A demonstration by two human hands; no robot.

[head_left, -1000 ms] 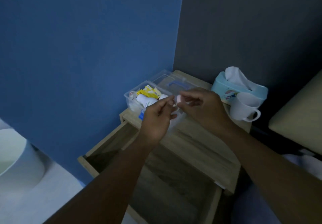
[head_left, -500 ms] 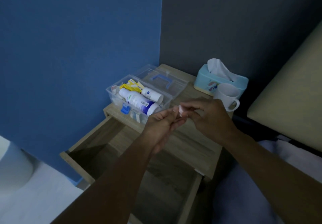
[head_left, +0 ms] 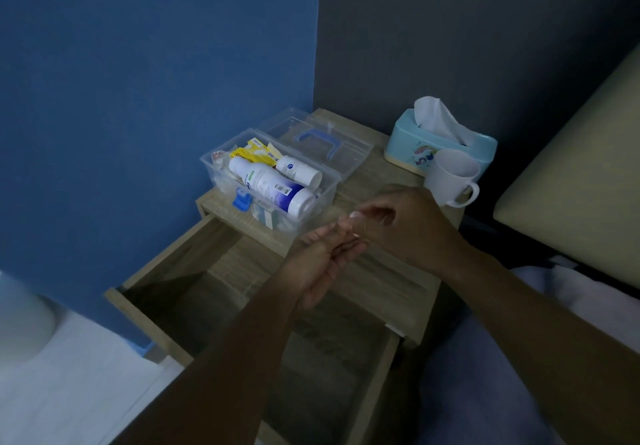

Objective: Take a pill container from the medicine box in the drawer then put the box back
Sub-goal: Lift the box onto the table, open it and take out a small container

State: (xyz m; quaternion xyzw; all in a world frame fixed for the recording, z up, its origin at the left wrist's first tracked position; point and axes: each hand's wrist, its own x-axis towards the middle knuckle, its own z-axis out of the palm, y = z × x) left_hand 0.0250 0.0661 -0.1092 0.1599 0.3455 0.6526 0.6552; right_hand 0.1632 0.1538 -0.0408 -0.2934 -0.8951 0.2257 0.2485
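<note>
A clear plastic medicine box (head_left: 328, 192) stands open on the wooden nightstand (head_left: 384, 278), its lid (head_left: 349, 148) with a blue handle folded back. Inside lie a large white bottle (head_left: 268, 185), a smaller white bottle (head_left: 298, 169) and yellow packets. My right hand (head_left: 412, 228) pinches a small pill container (head_left: 356, 217) with a pale end, tipped over my left hand (head_left: 318, 264). The left hand is palm up with its fingers out, just under the container. A small spot sits by its fingertips; I cannot tell what it is. The drawer (head_left: 194, 292) below is pulled out.
A light blue tissue box (head_left: 408, 148) and a white mug (head_left: 446, 178) stand at the nightstand's back right. A blue wall runs along the left and a beige headboard (head_left: 568, 181) rises on the right. Pale bedding (head_left: 491, 375) lies below my right arm.
Both hands dropped from above the medicine box toward the nightstand's front, uncovering its bottles. My left hand let go of the container's end and turned palm up beneath it.
</note>
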